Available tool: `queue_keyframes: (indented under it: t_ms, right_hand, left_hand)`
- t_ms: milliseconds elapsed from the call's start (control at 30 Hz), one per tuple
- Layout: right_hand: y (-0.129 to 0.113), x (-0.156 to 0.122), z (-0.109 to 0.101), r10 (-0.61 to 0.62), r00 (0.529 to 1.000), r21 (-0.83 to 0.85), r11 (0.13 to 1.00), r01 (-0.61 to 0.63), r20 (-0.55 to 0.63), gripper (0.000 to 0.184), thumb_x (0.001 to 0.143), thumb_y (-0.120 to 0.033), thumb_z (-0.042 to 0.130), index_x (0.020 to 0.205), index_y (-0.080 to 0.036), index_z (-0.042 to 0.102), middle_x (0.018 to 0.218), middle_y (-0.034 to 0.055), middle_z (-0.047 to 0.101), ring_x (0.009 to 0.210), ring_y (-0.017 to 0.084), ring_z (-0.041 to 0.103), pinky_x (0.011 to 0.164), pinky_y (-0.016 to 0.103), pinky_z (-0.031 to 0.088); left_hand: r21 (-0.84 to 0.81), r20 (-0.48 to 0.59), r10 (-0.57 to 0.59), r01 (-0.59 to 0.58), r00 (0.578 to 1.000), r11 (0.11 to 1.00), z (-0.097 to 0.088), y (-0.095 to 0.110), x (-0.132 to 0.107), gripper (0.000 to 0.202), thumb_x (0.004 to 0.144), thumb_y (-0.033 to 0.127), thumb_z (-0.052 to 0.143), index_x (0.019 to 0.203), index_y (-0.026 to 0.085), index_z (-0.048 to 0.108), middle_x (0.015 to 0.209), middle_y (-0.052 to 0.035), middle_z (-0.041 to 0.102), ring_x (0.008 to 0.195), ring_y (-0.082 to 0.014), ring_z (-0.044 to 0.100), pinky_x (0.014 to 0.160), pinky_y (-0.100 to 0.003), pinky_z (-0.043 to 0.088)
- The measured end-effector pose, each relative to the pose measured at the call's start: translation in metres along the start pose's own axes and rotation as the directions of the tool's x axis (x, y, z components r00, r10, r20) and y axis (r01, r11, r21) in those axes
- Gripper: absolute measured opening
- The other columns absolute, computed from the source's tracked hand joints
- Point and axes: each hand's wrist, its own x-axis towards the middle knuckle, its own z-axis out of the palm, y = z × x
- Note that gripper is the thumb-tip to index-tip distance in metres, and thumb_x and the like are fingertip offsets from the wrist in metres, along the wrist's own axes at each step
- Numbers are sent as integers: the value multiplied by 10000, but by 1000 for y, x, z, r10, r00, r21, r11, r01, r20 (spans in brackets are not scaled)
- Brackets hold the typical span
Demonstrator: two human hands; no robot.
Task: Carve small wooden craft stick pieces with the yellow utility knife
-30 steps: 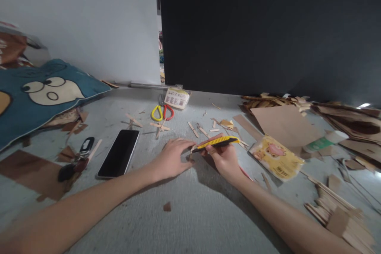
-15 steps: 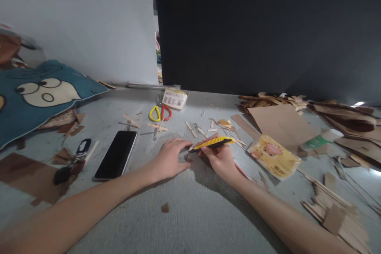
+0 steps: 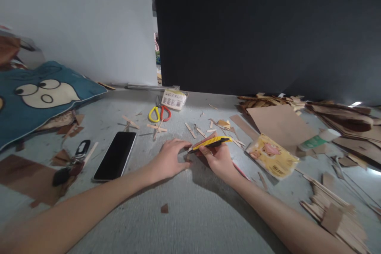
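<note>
My right hand [image 3: 218, 158] is closed around a yellow and black utility knife [image 3: 212, 142], its tip pointing left and down toward the grey floor [image 3: 190, 214]. My left hand [image 3: 169, 158] rests on the floor just left of the knife tip, fingers curled and pressed down on something small that I cannot make out. Thin wooden sticks [image 3: 190, 129] lie scattered just beyond both hands.
A black phone [image 3: 115, 155] lies left of my left hand, keys [image 3: 70, 162] further left. Yellow and red scissors [image 3: 160, 113] and a small packet [image 3: 174, 98] lie near the wall. A yellow pouch [image 3: 271, 155], cardboard sheets [image 3: 279, 125] and stick piles [image 3: 336, 210] fill the right. A blue cushion [image 3: 35, 99] lies far left.
Both hands hold nearly the same pose; the knife and right hand have shifted slightly left in the picture as the view moved.
</note>
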Motion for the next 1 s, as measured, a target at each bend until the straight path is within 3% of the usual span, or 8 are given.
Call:
queue_keyframes:
  t_ms: [200,333,600,733,833,1000]
  right_hand:
    - [-6,5,6,-66,998,-142,988,66,4,173,870,-374,690,832,-206,707,821,106,788,746,268,752,696,374,599]
    - [-4,11,5,-19,1000,-186,982,19,3,251,868,-419,680,742,-203,691,729,99,766,647,253,712,600,344,547]
    - [-12,19,-7,-92,983,-119,987,112,159,265,924,-472,716,877,-216,766,895,83,806,870,257,762,849,387,599]
    - [-17,23,-17,-107,973,-79,989,126,206,285,891,-446,789,1084,-238,758,1043,76,799,972,246,752,913,402,593]
    - [-21,27,-19,-84,969,14,996,84,234,346,859,-425,834,1149,-254,752,1094,68,788,999,233,743,892,384,602]
    - [-27,37,-8,-56,978,168,986,22,203,301,821,-389,872,1069,-250,772,1007,46,793,951,203,745,833,336,610]
  left_hand:
    - [-32,15,-39,40,999,999,1,-2,5,528,739,219,906,1234,259,729,1282,-104,741,1234,-338,657,1090,-526,481]
    - [-47,-6,-21,20,1000,999,1,-3,4,556,731,180,895,1255,250,722,1289,-108,741,1242,-334,658,1103,-527,473]
    - [-24,-35,-6,5,999,1000,2,-7,6,535,711,195,913,1209,234,720,1229,-100,760,1185,-331,682,1064,-519,500]
    - [-8,-13,-14,14,1000,1000,0,-5,8,485,686,218,935,1127,229,732,1159,-89,774,1128,-330,707,1034,-509,516]
    - [-7,-8,11,-11,1000,1000,0,-5,9,457,705,189,910,1123,227,728,1162,-83,776,1140,-322,708,1038,-499,512]
    - [-5,-29,12,-12,999,1000,2,-7,9,420,710,177,893,1096,227,735,1197,-80,777,1164,-320,700,1053,-501,503]
